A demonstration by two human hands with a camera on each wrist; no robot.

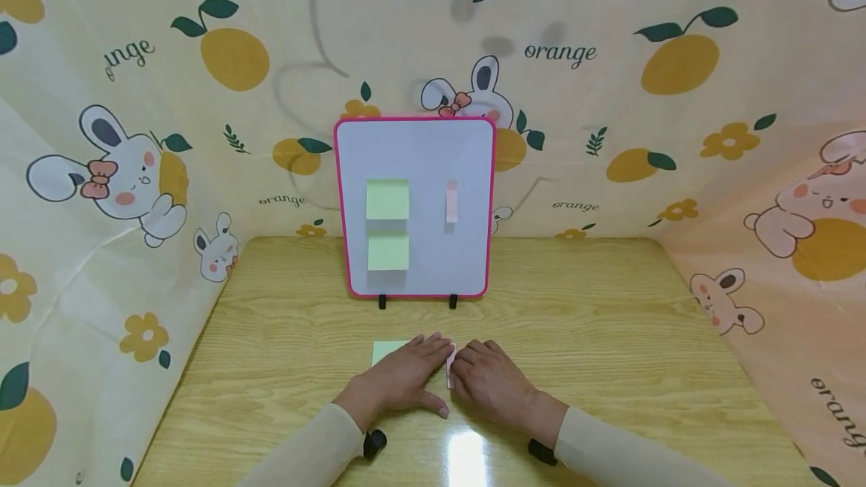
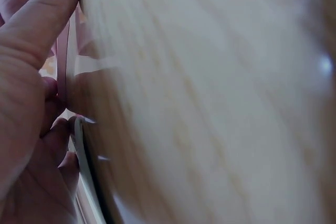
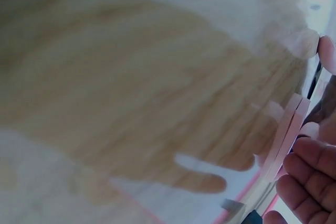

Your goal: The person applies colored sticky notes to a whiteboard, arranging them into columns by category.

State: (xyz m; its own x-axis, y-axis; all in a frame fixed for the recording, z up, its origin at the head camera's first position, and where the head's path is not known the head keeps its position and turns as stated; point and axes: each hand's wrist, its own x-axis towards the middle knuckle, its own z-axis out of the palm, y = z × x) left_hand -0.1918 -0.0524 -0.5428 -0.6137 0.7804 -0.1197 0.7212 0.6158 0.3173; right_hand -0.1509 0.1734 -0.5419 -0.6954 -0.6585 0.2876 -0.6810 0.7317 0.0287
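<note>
A narrow pad of pink sticky notes (image 1: 450, 377) lies on the table between the two hands. My left hand (image 1: 408, 376) rests flat across a green sticky note pad (image 1: 387, 350), fingers straight, with its fingertips at the pink pad's far end. On the other side my right hand (image 1: 492, 383) has curled fingers and pinches the pink pad's edge; the exact contact is partly hidden. Seen low in the right wrist view, the pink pad (image 3: 286, 137) shows a thin dark line along its length, beside the fingers (image 3: 310, 182).
Behind the hands, a whiteboard (image 1: 433, 149) with a pink rim stands on small black feet (image 1: 453, 301). Two green notes (image 1: 388, 199) are stuck on its left, one pink strip (image 1: 452, 203) on its right. Patterned cloth walls (image 1: 575, 111) surround the wooden table (image 1: 609, 337).
</note>
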